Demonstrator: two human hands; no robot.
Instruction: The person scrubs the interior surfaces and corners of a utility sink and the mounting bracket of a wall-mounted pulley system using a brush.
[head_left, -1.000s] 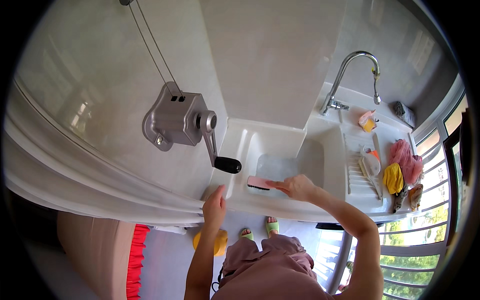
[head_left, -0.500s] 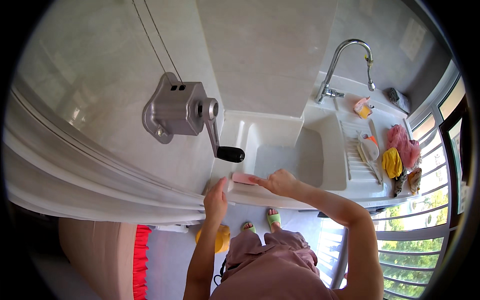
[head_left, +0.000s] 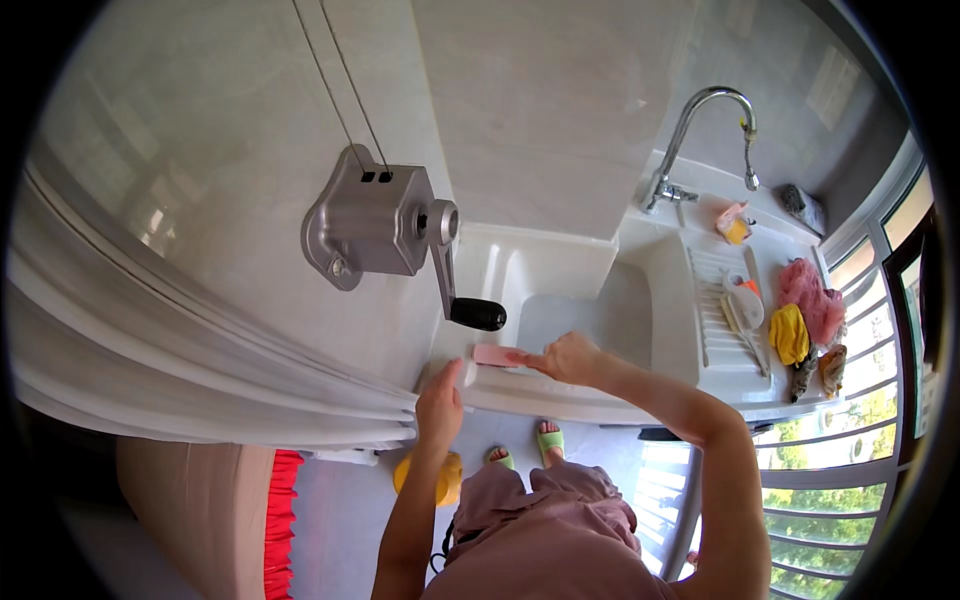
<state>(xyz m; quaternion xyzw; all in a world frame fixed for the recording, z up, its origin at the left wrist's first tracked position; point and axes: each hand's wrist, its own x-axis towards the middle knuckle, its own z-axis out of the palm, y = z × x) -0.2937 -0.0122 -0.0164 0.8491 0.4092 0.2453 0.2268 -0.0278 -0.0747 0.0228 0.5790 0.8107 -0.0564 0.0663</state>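
Observation:
A flat pink rectangular piece (head_left: 493,355), perhaps a sponge or a cloth, lies on the front left rim of the white sink (head_left: 668,310). My right hand (head_left: 568,359) reaches in over the basin's front edge, its fingers closed on the right end of the pink piece. To the left of it, my left hand (head_left: 439,402) is at the sink's left front corner beside the white curtain. Its fingers point up and look outstretched, with nothing seen in them.
A grey crank winder (head_left: 385,220) with a black handle (head_left: 478,314) juts from the wall above my hands. A tall chrome faucet (head_left: 664,175) stands at the back. Brush (head_left: 742,325), yellow cloth (head_left: 789,333) and pink mesh (head_left: 808,297) lie on the right ledge. A yellow bucket (head_left: 447,478) stands below.
The view has shifted slightly, so the sink, winder and hands appear a little farther right. Against the sink rim, both hands and the pink piece stay in nearly the same place.

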